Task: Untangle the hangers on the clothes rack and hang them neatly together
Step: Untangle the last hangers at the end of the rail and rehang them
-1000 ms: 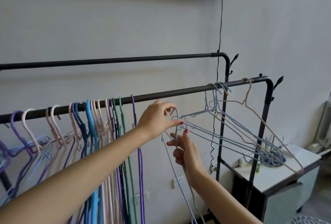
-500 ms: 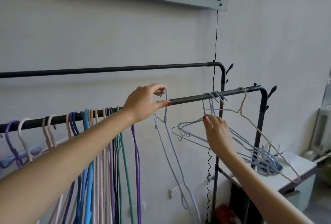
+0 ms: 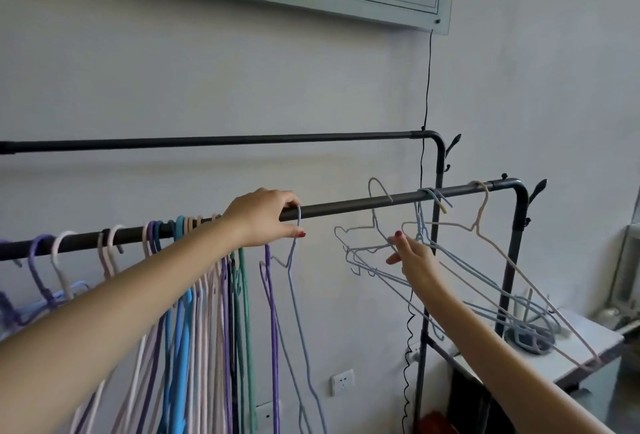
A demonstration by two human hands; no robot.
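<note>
The left hand (image 3: 263, 217) rests over the front rail (image 3: 346, 205) of the clothes rack, fingers curled over the bar and thumb beneath, its grip pinching the hook of a pale blue hanger (image 3: 294, 277) that hangs just right of the neat bunch of hangers (image 3: 207, 295). The right hand (image 3: 412, 257) is at the tangled cluster (image 3: 450, 270) further right, its grip pinching a wire of a grey-blue hanger (image 3: 375, 222) whose hook stands above the rail, apparently lifted clear of it. A cream hanger (image 3: 485, 225) and blue ones beside it sit on the bar, their lower ends piled over the small bench (image 3: 588, 354)

To do this step well, I judge the left hand should seat its hook fully on the rail and slide it against the bunch before letting go. The right hand should raise its hanger straight up, then tilt it so the shoulders slip out of the neighbouring wires rather than dragging them along. A snagged notch is the likely trouble; turn the hanger instead of pulling harder
</note>
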